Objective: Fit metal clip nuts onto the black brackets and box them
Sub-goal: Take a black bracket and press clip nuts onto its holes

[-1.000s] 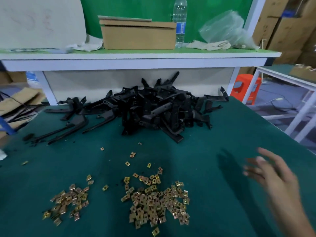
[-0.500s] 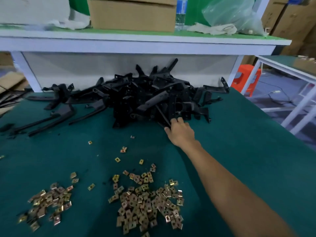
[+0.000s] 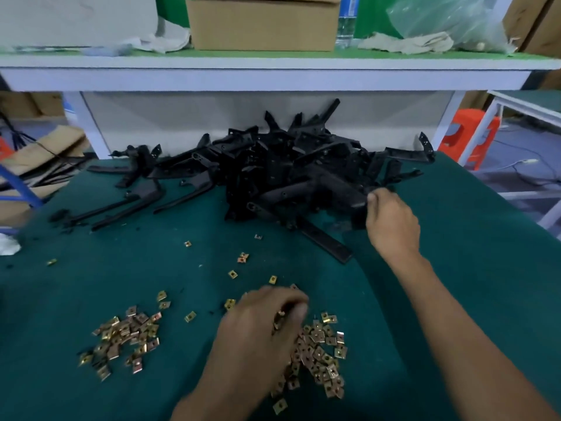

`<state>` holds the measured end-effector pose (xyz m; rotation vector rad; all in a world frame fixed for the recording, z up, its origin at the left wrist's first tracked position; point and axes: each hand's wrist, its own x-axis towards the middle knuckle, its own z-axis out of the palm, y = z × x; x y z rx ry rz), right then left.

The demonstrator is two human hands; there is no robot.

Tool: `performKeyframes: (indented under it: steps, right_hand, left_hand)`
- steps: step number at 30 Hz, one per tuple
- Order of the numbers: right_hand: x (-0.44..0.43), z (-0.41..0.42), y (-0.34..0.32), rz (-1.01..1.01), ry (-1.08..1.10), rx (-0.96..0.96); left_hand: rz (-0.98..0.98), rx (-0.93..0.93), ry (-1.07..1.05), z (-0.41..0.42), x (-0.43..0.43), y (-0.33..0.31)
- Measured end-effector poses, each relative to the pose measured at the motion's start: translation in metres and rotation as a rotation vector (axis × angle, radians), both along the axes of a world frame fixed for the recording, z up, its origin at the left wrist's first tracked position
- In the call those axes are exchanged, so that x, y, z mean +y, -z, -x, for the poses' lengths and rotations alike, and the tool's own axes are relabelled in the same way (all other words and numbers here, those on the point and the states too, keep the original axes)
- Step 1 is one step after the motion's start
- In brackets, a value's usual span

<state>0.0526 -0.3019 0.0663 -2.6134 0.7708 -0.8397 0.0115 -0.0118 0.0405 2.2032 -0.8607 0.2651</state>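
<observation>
Our right hand [image 3: 392, 221] grips a black bracket [image 3: 359, 218] at the near right edge of the bracket pile [image 3: 282, 168], while our left hand [image 3: 262, 328] pinches clip nuts [image 3: 318, 350] in the larger heap on the table [image 3: 461, 299].

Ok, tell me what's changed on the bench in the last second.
The right hand went from open air at lower right forward to the bracket pile and now grips a black bracket at its front right edge. The left hand has come into view and pinches a clip nut over the larger nut pile. The smaller nut pile and cardboard box stayed put.
</observation>
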Motion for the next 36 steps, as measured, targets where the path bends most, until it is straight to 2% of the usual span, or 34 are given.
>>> performKeyframes:
  steps: [2,4,6,7,13,17,20,23,25,28,31,34,36]
  right_hand:
    - [0.002,0.012,-0.002,-0.3,-0.027,-0.084]
    - [0.016,0.026,0.001,-0.738,-0.069,-0.216]
    - [0.034,0.041,0.004,-1.123,-0.081,-0.294]
    - [0.043,0.048,0.006,-1.252,-0.099,-0.295]
    - [0.076,0.062,0.015,-1.781,-0.405,-0.384]
    - [0.09,0.058,0.023,-1.846,-0.469,-0.324]
    - [0.094,0.053,0.03,-1.945,-0.413,-0.402]
    - [0.094,0.047,0.035,-1.857,-0.321,-0.415]
    - [0.093,0.047,0.038,-1.774,-0.28,-0.433]
    - [0.09,0.056,0.043,-1.585,-0.295,-0.393]
    - [0.082,0.071,0.041,-1.428,-0.302,-0.359]
    - [0.078,0.086,0.037,-1.355,-0.319,-0.332]
    - [0.079,0.096,0.037,-1.326,-0.318,-0.326]
  left_hand:
    - [-0.091,0.041,-0.068,-0.021,-0.007,0.013]
    - [-0.229,0.033,-0.162,-0.046,-0.016,0.026]
    - [-0.345,0.009,-0.177,-0.06,-0.025,0.033]
    - [-0.372,0.039,-0.165,-0.063,-0.027,0.034]
    - [-0.15,0.259,-0.135,-0.069,-0.028,0.031]
    - [0.122,0.39,-0.021,-0.056,-0.026,0.021]
    - [0.42,0.678,0.036,-0.036,-0.031,0.014]
    - [0.5,0.915,-0.016,-0.023,-0.04,0.014]
    - [0.526,0.933,-0.067,-0.022,-0.04,0.012]
    - [0.345,0.735,-0.091,-0.025,-0.031,0.009]
    - [0.191,0.563,0.009,-0.019,-0.02,0.007]
    - [-0.097,0.304,0.077,-0.01,-0.016,0.008]
    - [-0.31,0.251,0.108,-0.006,-0.017,0.007]
